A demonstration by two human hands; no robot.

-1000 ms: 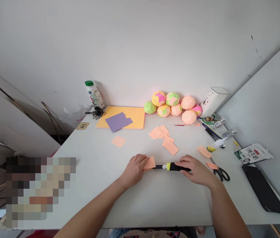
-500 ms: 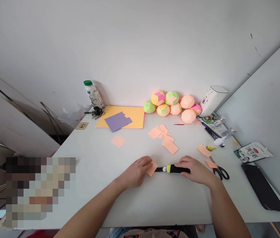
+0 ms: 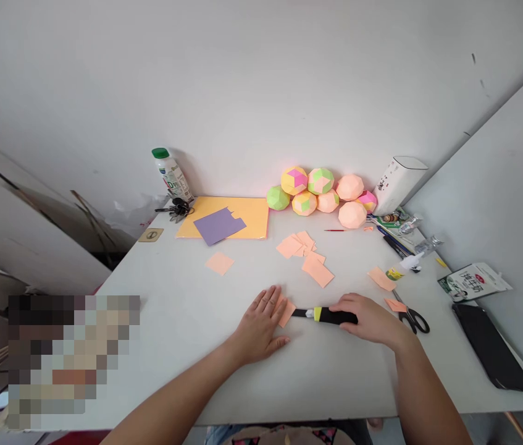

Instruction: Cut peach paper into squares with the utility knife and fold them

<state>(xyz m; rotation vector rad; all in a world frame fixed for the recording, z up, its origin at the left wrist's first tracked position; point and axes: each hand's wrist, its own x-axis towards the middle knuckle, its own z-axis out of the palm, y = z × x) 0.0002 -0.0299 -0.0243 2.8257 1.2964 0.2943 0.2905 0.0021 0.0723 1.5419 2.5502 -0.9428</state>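
Note:
My left hand (image 3: 262, 326) lies flat with its fingers stretched out, pressing a small peach-coloured paper piece (image 3: 287, 313) onto the table. Part of that paper is hidden beneath the fingers. My right hand (image 3: 368, 318) is closed around the black handle of a utility knife (image 3: 335, 315) with a yellow-green collar. The knife lies low over the table, its dark blade pointing left with the tip at the paper; whether the tip is under the sheet I cannot tell. Behind the hands are several loose peach paper pieces (image 3: 318, 271), and another single piece (image 3: 220, 264) to the left.
Several faceted paper balls (image 3: 352, 215) stand along the wall. Scissors (image 3: 413, 319) and a glue bottle (image 3: 400, 269) are on the right, beside a black phone-like slab (image 3: 493, 346). Purple paper (image 3: 217, 227) rests on a yellow sheet (image 3: 256, 216). A green-capped bottle (image 3: 173, 176) stands back left.
My left hand has gone from gripping the paper's edge with curled fingers to lying flat on it. My right hand keeps hold of the knife and has shifted very slightly right.

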